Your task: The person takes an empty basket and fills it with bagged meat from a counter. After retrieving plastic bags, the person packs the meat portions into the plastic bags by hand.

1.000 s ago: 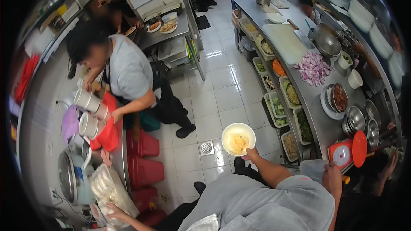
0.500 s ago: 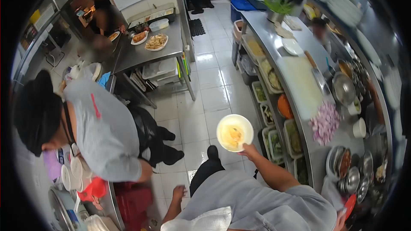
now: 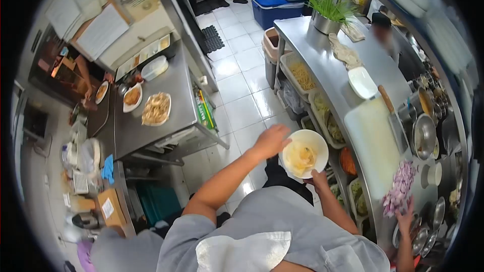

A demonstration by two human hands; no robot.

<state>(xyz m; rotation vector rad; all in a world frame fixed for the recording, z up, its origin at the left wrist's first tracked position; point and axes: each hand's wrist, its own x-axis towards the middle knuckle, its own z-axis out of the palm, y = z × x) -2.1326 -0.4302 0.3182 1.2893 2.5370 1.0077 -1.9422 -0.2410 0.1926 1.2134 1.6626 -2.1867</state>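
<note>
A white bowl point(image 3: 324, 149) is held up in front of me, tilted so that the inside shows. Wet, pale yellow food point(image 3: 302, 155) with darker bits lies in it; I cannot make out what it is. My right hand point(image 3: 317, 179) grips the near rim of the bowl. At the left rim is my left hand point(image 3: 271, 142), palm down with its fingers loosely stretched; whether it touches the bowl is unclear.
To the right runs a steel counter point(image 3: 297, 32) with a cutting board point(image 3: 370, 131), a knife point(image 3: 397, 128) and chopped onion point(image 3: 401, 186), which another person's hand point(image 3: 405, 217) touches. On the left table point(image 3: 176, 106) stand plates of food. A co-worker point(image 3: 123, 252) is at lower left.
My left hand has come up from low beside my body to the bowl's left rim. The bowl has shifted right in view. I have moved forward past the co-worker on the left.
</note>
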